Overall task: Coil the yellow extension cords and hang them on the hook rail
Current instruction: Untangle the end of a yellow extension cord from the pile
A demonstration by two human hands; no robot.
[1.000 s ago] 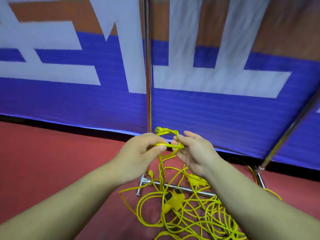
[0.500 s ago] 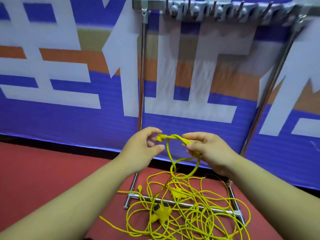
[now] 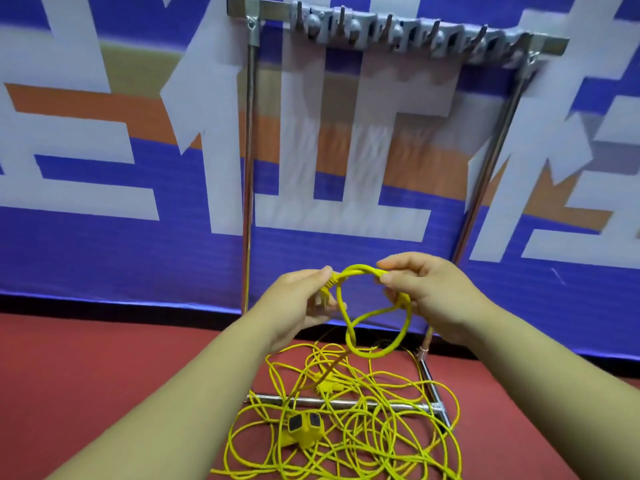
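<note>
A tangle of yellow extension cord [image 3: 349, 434] lies on the red floor around the foot of a metal stand, with a yellow socket block [image 3: 304, 431] in it. One end rises to chest height. My left hand [image 3: 298, 306] grips the plug end, and my right hand [image 3: 429, 292] pinches the cord a short way along. A small loop [image 3: 377, 337] hangs between and below the two hands. The hook rail [image 3: 408, 32], a grey bar with several hooks, runs across the top of the stand, high above my hands.
Two metal uprights [image 3: 247, 174] carry the rail, and a floor crossbar [image 3: 346, 403] runs through the cord pile. Close behind stands a blue, white and orange banner wall [image 3: 104, 220]. Red floor [image 3: 86, 358] stretches to the left and right.
The view has tilted up, bringing the hook rail into sight. My hands have moved apart and the cord between them has opened from a tight bunch into a hanging loop.
</note>
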